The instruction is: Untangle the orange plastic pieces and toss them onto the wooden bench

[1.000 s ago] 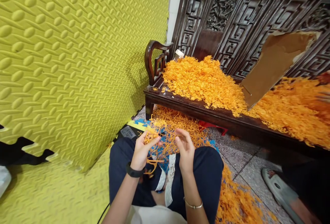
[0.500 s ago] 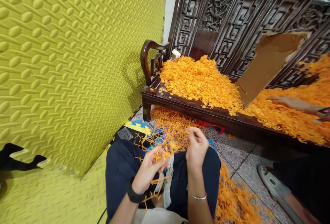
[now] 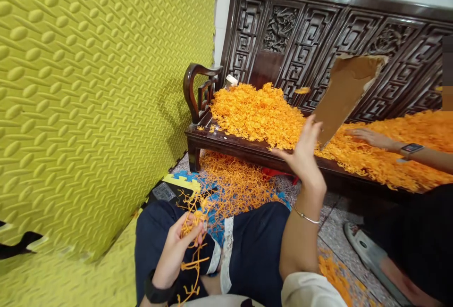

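My left hand (image 3: 184, 234), a dark band at its wrist, is closed on a thin, branching orange plastic sprue (image 3: 198, 215) above my lap. Part of the strand dangles below the fingers. My right hand (image 3: 305, 153) is raised at the bench's front edge, fingers spread, nothing in it. Beyond it a small orange piece (image 3: 302, 90) hangs in mid-air, blurred, in front of the carved backrest. Below that lies a heap of small orange pieces (image 3: 260, 113) on the bench seat.
A cardboard sheet (image 3: 348, 90) stands upright on the dark wooden bench (image 3: 240, 143), beside a second orange heap (image 3: 417, 132). Another person's hand (image 3: 371, 137) rests there. Orange sprues (image 3: 237, 184) litter the floor. A yellow foam mat wall (image 3: 106, 85) rises at left.
My right hand has gone from beside the left up and forward to the bench, its fingers opening. An orange piece is now airborne. My left hand still holds the sprue.
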Demonstrator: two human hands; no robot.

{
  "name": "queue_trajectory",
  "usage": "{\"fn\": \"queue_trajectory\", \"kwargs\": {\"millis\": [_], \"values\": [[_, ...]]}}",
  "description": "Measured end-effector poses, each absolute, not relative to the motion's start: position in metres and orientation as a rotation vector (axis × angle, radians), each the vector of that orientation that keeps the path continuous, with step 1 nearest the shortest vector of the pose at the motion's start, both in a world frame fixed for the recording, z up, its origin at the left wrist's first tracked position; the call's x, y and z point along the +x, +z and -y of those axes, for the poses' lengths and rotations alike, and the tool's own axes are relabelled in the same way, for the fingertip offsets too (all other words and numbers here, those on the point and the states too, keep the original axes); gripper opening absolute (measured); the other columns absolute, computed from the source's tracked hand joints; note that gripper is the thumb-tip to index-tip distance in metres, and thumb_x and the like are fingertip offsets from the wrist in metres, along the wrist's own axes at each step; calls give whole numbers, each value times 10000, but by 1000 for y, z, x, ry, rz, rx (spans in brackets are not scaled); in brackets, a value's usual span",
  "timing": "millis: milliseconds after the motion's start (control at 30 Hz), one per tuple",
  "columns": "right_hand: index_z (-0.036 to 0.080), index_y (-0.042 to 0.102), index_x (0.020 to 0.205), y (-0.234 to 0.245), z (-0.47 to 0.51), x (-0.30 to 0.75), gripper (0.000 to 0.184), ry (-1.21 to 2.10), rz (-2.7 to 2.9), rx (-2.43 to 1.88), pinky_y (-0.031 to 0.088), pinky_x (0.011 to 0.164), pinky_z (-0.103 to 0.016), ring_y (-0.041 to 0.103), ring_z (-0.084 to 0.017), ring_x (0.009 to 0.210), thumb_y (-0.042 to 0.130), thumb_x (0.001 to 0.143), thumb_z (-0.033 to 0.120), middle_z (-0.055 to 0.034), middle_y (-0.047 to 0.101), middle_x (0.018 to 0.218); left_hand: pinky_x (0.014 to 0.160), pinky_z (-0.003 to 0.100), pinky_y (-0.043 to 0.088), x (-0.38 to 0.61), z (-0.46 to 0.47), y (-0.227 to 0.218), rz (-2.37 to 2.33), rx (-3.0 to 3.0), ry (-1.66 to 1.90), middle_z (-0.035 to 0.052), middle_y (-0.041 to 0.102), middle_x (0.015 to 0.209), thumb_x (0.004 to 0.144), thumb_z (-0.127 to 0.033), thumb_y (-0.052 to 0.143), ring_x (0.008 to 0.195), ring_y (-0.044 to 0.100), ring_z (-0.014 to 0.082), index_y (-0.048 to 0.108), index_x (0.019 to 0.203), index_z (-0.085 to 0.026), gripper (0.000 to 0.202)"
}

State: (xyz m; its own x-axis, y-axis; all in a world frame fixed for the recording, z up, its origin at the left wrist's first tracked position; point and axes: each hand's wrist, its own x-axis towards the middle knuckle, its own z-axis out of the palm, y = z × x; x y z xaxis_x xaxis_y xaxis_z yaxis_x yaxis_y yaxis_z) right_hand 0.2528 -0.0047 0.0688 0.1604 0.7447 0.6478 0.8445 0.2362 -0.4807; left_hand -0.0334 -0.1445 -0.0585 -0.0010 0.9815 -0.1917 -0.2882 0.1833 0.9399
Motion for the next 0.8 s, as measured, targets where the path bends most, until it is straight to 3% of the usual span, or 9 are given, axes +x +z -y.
{"fn": "queue_trajectory", "kwargs": {"millis": [33, 100, 233, 367, 567, 733, 800], "values": [[150, 109, 1466, 62, 10, 250, 1017, -66, 1656, -1525, 194, 1081, -561, 279, -363, 1332, 720, 705, 437, -214, 216, 1476, 543, 207, 403, -33, 143, -56, -1095, 852, 1219, -25, 593, 640, 717, -341, 715, 536, 511, 89, 561, 716, -158, 239], [197, 95, 1470, 42, 22, 241, 899, 147, 1760, -1475, 207, 1090, -546, 320, -316, 1326, 635, 788, 427, -154, 253, 1479, 556, 211, 409, -34, 141, -52, -1092, 857, 1234, -23, 601, 645, 719, -325, 712, 548, 518, 94, 560, 726, -159, 226], [237, 464, 1322, 1, 52, 209, 550, 678, 1952, -1299, 356, 1050, -451, 476, -251, 1225, 578, 825, 443, -82, 491, 1345, 593, 227, 427, -38, 134, -47, -1083, 846, 1262, -23, 611, 643, 721, -302, 708, 552, 531, 100, 553, 751, -161, 212], [259, 580, 1198, -10, 77, 175, 411, 1081, 2029, -1058, 433, 980, -390, 578, -215, 1090, 610, 816, 407, -45, 630, 1161, 572, 232, 430, -37, 127, -36, -1042, 862, 1266, -21, 619, 655, 712, -303, 709, 534, 541, 103, 556, 757, -162, 213], [224, 650, 1025, -8, 85, 143, 231, 1040, 1797, -937, 468, 887, -331, 609, -188, 979, 587, 843, 351, -48, 656, 1039, 502, 224, 416, -31, 121, -24, -993, 887, 1277, -30, 601, 606, 669, -321, 734, 483, 522, 99, 553, 753, -157, 258], [240, 568, 1165, -6, 82, 133, 437, 1045, 1667, -888, 460, 878, -330, 596, -191, 982, 688, 757, 337, -51, 640, 1067, 514, 222, 412, -28, 122, -24, -978, 938, 1223, -36, 601, 601, 673, -305, 735, 472, 498, 88, 530, 763, -161, 266], [235, 624, 1079, -3, 81, 132, 367, 1027, 1747, -881, 451, 875, -332, 592, -196, 970, 713, 733, 321, -44, 649, 1024, 508, 215, 395, -28, 122, -25, -980, 956, 1201, -41, 587, 586, 675, -305, 733, 467, 481, 82, 530, 754, -157, 264]]}}
